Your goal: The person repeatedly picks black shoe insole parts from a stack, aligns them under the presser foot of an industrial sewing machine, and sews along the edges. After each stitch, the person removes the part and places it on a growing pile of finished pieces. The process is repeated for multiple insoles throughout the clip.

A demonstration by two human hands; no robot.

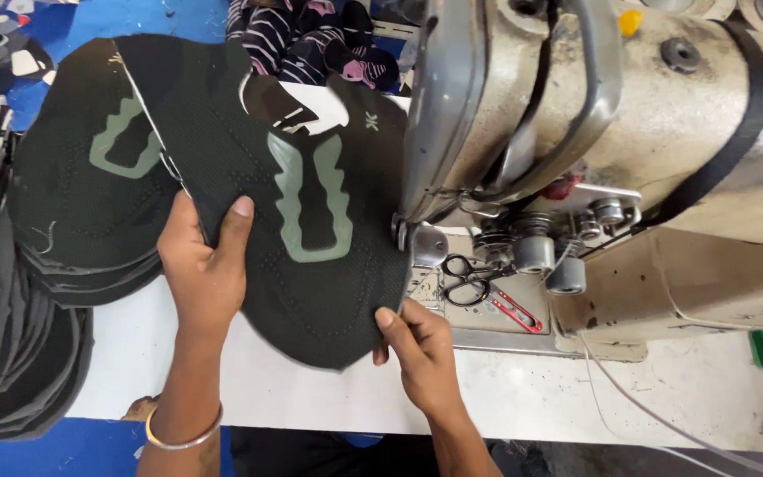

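Note:
A black knitted shoe-upper piece [311, 283] with a pale green outline patch lies over the white table, reaching to the sewing machine's needle area. My left hand [203, 265] grips its left edge, thumb on top. My right hand [417, 340] pinches its lower right edge near the machine bed. A stack of matching black pieces [81, 203] sits just left of the held piece, partly under it.
A large beige sewing machine [646, 132] fills the right side. Black scissors [465, 281] and red thread snips [516, 311] lie on its bed. Dark striped pieces [11, 353] pile at the far left; striped fabric [311, 35] lies at the top. The white table [576, 389] spans the front.

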